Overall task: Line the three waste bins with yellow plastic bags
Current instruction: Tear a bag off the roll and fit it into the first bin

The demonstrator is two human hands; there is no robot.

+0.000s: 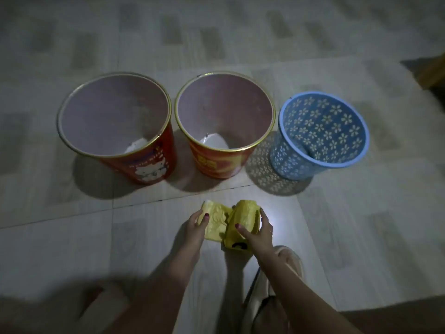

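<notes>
Three bins stand in a row on the tiled floor: a red bin with a gold rim [154, 162] on the left, a second red bin [216, 165] in the middle, and a smaller blue perforated basket [296, 167] on the right. All three show bare insides. Below them I hold a roll of yellow plastic bags [244, 220]. My right hand [257, 233] grips the roll. My left hand [197, 225] pinches the loose end of a yellow bag [215, 219] pulled out to the left.
Pale patterned floor tiles [72, 237] lie all around. A slippered foot [286, 259] shows under my right forearm. A dark wooden furniture corner [433, 71] sits at the far right edge.
</notes>
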